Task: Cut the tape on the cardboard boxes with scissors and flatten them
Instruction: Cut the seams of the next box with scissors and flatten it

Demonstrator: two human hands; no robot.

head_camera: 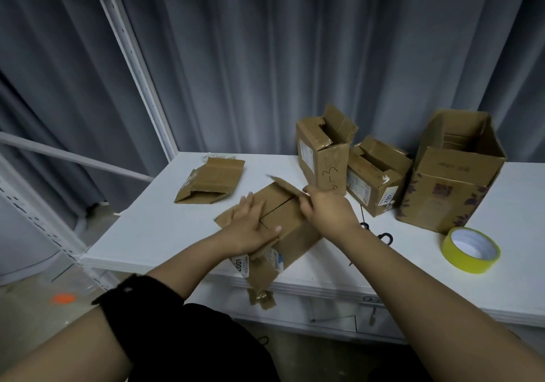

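Observation:
A brown cardboard box [290, 219] lies on its side at the front of the white table [153, 222], its lower flaps hanging over the edge. My left hand [253, 228] presses flat on the box's top, fingers spread. My right hand [327, 210] grips the box's raised far flap [284, 185]. Black scissors [380, 234] lie on the table just right of my right wrist, partly hidden by the arm. A flattened box [211, 185] lies farther back on the left.
Three upright open boxes stand at the back right: a tall narrow one [323, 151], a lower one [374, 178] and a large one [451, 172]. A roll of yellow tape [470, 249] sits at the right front. A white shelf frame [129, 54] rises at the left.

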